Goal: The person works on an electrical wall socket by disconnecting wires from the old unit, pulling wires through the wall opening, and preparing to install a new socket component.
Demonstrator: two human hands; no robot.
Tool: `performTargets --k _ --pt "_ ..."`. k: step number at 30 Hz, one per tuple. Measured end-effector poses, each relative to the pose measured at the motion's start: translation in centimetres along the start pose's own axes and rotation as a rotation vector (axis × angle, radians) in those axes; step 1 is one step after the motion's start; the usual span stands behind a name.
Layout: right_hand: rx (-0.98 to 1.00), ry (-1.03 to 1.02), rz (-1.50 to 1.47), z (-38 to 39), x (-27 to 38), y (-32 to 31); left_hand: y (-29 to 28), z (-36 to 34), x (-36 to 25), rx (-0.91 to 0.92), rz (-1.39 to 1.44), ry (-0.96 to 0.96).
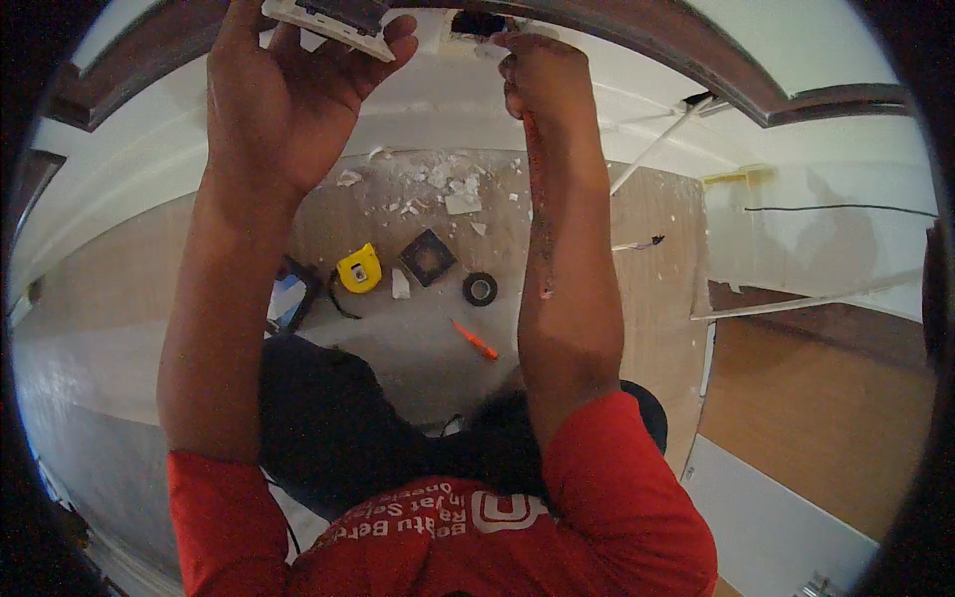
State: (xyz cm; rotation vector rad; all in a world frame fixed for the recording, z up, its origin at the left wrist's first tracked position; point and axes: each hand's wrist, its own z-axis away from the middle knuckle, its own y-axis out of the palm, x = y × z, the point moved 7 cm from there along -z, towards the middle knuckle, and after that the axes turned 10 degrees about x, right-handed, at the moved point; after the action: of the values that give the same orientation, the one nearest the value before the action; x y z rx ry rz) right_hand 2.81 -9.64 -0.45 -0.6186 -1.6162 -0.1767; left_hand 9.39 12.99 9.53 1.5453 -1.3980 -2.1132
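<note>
White-edged frame (333, 30) with dark middle is in the left hand (282, 114), fingers spread and bent around it, up near the wall. Next along, on the surface (652, 308): yellow tape measure (358, 269), dark square plate (410, 260), pale rubble (463, 204), orange screwdriver (476, 340), black tape roll (469, 290). Right hand (549, 80) at the wall hole's (477, 25) right side, fingers curled in; can't tell what they pinch, if anything.

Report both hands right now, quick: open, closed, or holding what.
Left hand: holding a white frame with a dark centre.
Right hand: closed around a long, thin reddish strip, beside a dark opening.
</note>
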Motion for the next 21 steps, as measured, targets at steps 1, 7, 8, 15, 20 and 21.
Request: performTargets --k 1,7,8,15,20,21 --pt "-0.011 0.034 -0.027 0.4 0.2 0.3 -0.1 0.0 0.2 0.031 0.030 -0.001" --pt "-0.107 0.319 -0.234 2.6 3.2 1.4 0.5 0.0 0.0 0.120 0.054 -0.103" --pt "-0.102 0.321 -0.206 2.5 3.2 1.4 0.9 -0.1 0.0 0.160 0.079 -0.147" --pt "-0.138 0.364 -0.202 2.7 2.8 1.1 0.6 0.1 -0.5 0.191 0.183 -0.083" --pt "-0.101 0.253 -0.133 2.1 2.7 1.7 0.9 0.7 -0.4 0.167 0.128 -0.057" --pt "-0.065 0.214 -0.039 2.0 0.6 1.2 1.2 0.7 -0.4 0.159 0.134 -0.059"
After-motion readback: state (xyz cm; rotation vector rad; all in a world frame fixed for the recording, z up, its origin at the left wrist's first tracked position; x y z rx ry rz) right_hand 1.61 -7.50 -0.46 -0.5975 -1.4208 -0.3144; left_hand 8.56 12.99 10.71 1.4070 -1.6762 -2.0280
